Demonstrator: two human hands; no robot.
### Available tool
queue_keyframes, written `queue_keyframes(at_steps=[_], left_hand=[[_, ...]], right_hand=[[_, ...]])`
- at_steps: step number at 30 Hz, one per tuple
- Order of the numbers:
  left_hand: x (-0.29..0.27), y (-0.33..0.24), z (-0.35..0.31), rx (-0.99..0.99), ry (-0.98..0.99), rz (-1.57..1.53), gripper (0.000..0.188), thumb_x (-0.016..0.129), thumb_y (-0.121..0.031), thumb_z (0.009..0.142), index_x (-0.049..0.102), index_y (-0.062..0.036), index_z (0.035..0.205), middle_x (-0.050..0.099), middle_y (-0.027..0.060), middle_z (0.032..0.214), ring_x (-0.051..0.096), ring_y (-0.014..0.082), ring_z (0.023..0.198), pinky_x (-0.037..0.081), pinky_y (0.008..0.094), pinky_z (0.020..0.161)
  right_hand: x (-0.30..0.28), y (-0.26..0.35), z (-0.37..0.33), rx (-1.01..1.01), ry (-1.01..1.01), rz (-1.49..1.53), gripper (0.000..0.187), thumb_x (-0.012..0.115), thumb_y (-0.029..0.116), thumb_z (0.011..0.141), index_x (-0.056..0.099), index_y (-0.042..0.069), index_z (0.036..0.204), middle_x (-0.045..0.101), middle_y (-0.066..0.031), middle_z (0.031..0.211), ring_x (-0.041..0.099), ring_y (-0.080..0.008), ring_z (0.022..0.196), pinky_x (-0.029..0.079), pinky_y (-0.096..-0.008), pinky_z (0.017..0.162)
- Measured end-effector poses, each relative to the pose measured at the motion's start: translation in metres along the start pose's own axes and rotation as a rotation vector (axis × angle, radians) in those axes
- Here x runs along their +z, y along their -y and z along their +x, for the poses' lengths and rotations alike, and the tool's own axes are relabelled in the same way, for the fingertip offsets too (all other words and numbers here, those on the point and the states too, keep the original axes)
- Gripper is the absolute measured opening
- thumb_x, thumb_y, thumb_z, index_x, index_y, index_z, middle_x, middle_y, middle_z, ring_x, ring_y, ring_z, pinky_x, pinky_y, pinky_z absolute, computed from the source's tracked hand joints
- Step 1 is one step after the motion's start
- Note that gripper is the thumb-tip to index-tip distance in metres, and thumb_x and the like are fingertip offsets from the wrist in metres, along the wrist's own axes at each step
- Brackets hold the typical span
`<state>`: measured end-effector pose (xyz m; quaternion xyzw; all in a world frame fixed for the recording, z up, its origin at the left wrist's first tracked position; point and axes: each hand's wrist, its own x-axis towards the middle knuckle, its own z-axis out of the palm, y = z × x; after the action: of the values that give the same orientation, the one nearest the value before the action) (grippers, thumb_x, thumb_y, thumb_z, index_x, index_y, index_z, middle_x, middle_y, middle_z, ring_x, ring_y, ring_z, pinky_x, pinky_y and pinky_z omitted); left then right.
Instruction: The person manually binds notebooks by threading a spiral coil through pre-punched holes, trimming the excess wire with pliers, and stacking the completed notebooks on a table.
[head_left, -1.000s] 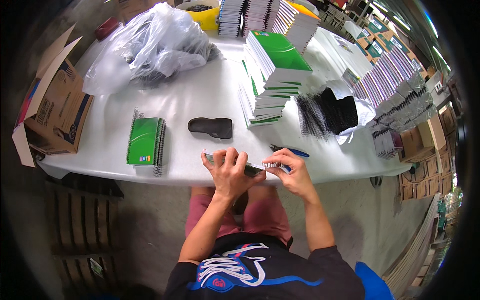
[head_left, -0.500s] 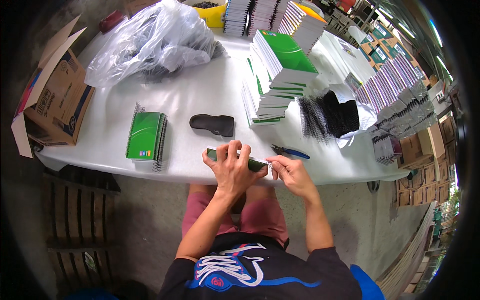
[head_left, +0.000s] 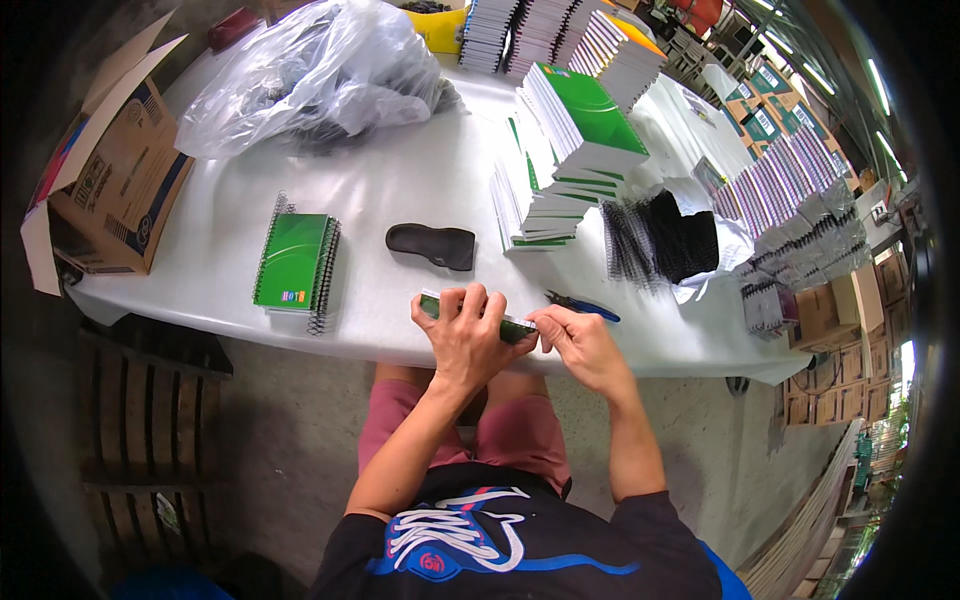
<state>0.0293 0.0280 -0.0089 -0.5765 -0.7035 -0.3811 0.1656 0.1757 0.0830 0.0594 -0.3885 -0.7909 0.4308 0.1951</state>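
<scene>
Two hands (head_left: pixel 466 335) (head_left: pixel 588 352), one pliers (head_left: pixel 590 307), one yellow bin (head_left: pixel 438 33)

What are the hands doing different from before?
The right hand has brought its fingers closer together, at the right end of the green-covered paper notebook. The left hand still holds it. The blue-handled metal pliers and curved black pad stayed put.

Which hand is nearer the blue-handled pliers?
Right. The right hand is just on the near side of the blue-handled pliers, at the green notebook's right end. The left hand, gripping the notebook, is farther off to their left.
</scene>
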Motion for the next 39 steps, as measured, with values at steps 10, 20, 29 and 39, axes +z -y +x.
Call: queue_keyframes(at_steps=[10,20,29,39], left_hand=[[-0.001,0.004,-0.006,0.021,-0.01,-0.011,0.044,0.072,-0.051,0.055,0.052,-0.0146,0.072,0.047,-0.0003,0.085,0.046,0.0227,0.09,0.023,0.0552,0.085],[-0.036,0.037,-0.01,0.044,0.025,-0.05,0.061,0.074,-0.064,0.052,0.053,-0.0123,0.076,0.049,0.0023,0.085,0.047,0.0229,0.09,0.028,0.0465,0.086],[-0.035,0.046,-0.01,0.036,0.077,-0.18,0.058,0.073,-0.06,0.059,0.055,-0.0096,0.081,0.05,0.0038,0.09,0.046,0.0237,0.095,0.027,0.0494,0.094],[-0.025,0.039,-0.008,0.037,0.07,-0.288,0.056,0.08,-0.048,0.053,0.054,-0.0081,0.082,0.045,0.0063,0.105,0.04,0.027,0.106,0.026,0.0585,0.098]], right_hand=[[0.026,-0.001,0.003,0.001,-0.211,-0.139,0.019,0.06,0.02,0.078,0.063,0.001,0.073,0.058,-0.0083,0.055,0.055,-0.0173,0.048,0.045,-0.03,0.051],[0.035,0.012,0.093,-0.412,0.072,-0.282,0.03,0.06,0.015,0.08,0.06,0.007,0.109,0.061,-0.0093,0.103,0.057,-0.0169,0.091,0.045,-0.0291,0.077],[0.042,-0.015,0.129,-0.256,0.121,0.01,0.038,0.053,0.0,0.072,0.061,0.005,0.109,0.066,-0.0092,0.077,0.062,-0.0233,0.067,0.052,-0.0304,0.068],[0.007,-0.049,0.04,-0.327,0.208,0.639,0.014,0.061,-0.008,0.07,0.069,-0.001,0.079,0.066,-0.0117,0.082,0.063,-0.0203,0.075,0.051,-0.0293,0.072]])
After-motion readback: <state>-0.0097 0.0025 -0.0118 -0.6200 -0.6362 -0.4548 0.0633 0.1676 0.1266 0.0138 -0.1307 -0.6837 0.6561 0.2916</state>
